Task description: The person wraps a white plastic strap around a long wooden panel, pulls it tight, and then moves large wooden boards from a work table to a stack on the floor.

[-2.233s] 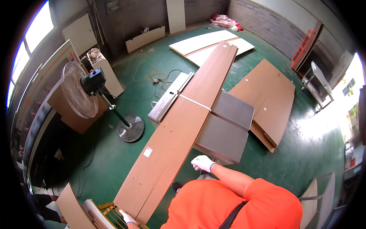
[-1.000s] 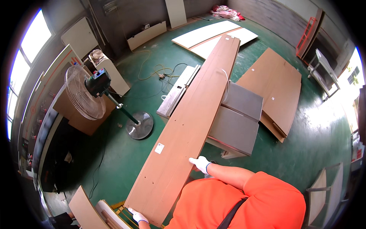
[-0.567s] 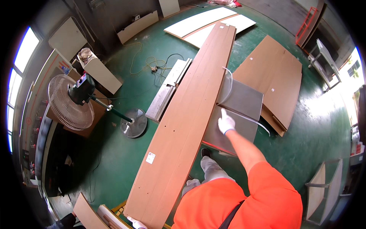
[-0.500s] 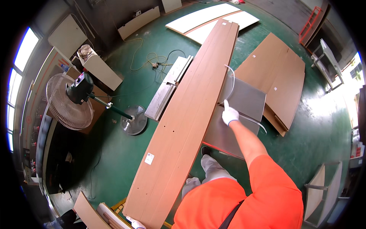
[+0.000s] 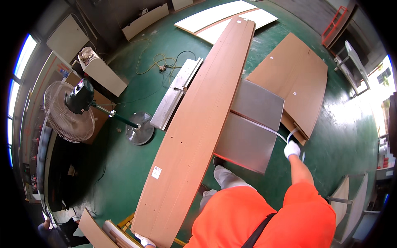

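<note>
A long, flat brown panel point(image 5: 194, 124) with small holes and a white label runs from my near left to the far middle. My left hand point(image 5: 144, 241), in a white glove, grips its near left corner at the lower edge; part of the hand is cut off. Out to the right, my right hand point(image 5: 292, 149), also gloved, is closed on a white strap point(image 5: 264, 127). From that hand the strap runs left between two grey metal plates point(image 5: 246, 144) and on toward the panel, where its end is hidden. A loose end hangs below the hand.
Large brown cardboard sheets point(image 5: 289, 78) lie right of the plates. White panels point(image 5: 215, 18) lie at the far end. On the left stand a pedestal fan point(image 5: 70, 111), a metal-topped stand point(image 5: 175, 95) and cables point(image 5: 163, 67) on the green floor. Boards point(image 5: 97, 229) lean near my left hand.
My right hand has moved right and nearer to me, from the plates to past their right side, drawing the white strap along. The left hand stays at the panel's corner.
</note>
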`<state>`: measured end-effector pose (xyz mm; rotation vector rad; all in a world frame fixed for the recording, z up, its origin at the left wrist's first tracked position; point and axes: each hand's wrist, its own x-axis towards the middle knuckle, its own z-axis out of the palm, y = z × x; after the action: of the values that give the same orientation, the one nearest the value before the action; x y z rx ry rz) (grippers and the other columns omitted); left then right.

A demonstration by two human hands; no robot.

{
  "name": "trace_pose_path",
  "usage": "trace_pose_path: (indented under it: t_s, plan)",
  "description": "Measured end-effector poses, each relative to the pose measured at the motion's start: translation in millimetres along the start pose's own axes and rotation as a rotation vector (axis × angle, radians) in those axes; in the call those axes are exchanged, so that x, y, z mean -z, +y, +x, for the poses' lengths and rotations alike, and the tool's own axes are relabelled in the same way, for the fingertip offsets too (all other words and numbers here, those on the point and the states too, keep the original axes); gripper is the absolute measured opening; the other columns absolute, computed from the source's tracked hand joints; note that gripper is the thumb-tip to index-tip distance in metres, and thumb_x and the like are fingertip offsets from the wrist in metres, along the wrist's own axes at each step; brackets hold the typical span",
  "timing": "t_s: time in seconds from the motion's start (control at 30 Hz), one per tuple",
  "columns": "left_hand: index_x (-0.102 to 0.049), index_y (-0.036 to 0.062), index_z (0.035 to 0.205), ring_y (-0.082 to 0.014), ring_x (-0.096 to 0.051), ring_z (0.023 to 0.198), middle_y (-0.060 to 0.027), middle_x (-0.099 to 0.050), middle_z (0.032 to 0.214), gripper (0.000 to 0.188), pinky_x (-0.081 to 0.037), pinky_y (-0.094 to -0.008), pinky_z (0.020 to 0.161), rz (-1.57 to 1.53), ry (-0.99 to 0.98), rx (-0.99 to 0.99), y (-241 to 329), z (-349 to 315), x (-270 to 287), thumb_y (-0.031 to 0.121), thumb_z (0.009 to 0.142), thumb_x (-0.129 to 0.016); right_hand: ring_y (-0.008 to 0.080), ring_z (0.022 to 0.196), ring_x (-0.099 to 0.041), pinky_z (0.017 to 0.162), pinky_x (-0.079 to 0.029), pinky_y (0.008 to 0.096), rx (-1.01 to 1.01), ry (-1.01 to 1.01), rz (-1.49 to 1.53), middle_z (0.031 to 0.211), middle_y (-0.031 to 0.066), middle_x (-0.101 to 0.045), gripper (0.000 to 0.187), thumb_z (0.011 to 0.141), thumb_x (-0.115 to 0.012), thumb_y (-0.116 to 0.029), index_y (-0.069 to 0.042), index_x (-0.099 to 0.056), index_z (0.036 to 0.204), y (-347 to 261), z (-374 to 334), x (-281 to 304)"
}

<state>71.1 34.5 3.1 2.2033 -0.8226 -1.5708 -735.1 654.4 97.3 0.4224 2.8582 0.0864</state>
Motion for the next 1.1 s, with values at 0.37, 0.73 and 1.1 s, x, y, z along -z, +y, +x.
trace_pose_path:
  t_s: [0.37,0.73,1.1]
  plan:
    - [-0.041,0.0086,0.152,-0.0331,-0.043,0.138,-0.0101,-0.043,0.156,0.106,-0.034,-0.0514,0.114,-0.018,-0.177,0.117,-7,-4,-58,0.089,0.084,-0.035,0.0265,0.048,-0.054,0.042,-0.038,0.0420,-0.409,-1.068,0.409,0.061,0.0106,-0.054,0.021,0.094,-0.053,-0.009,-0.003,-0.055,0.075,105,-132,-168]
    - [-0.062,-0.0101,0.120,-0.0328,-0.066,0.104,-0.0207,-0.069,0.117,0.063,-0.053,-0.0439,0.091,0.794,0.471,-0.294,61,-93,-130,0.047,0.093,-0.063,0.0334,0.118,-0.059,0.103,-0.045,0.0402,-0.535,-0.281,1.153,0.127,0.0214,-0.064,0.094,0.087,-0.060,-0.071,0.011,-0.055,0.133,-57,3,-108]
    - [-0.065,-0.0043,0.118,-0.0227,-0.065,0.105,-0.0163,-0.069,0.113,0.036,-0.051,-0.0356,0.094,0.668,-0.245,-0.945,89,-222,-384,0.021,0.093,-0.068,0.0180,0.065,-0.062,0.064,-0.055,0.0329,-0.387,0.499,1.945,0.077,0.0115,-0.063,0.015,0.096,-0.051,-0.001,0.001,-0.065,0.103,-104,104,-14]
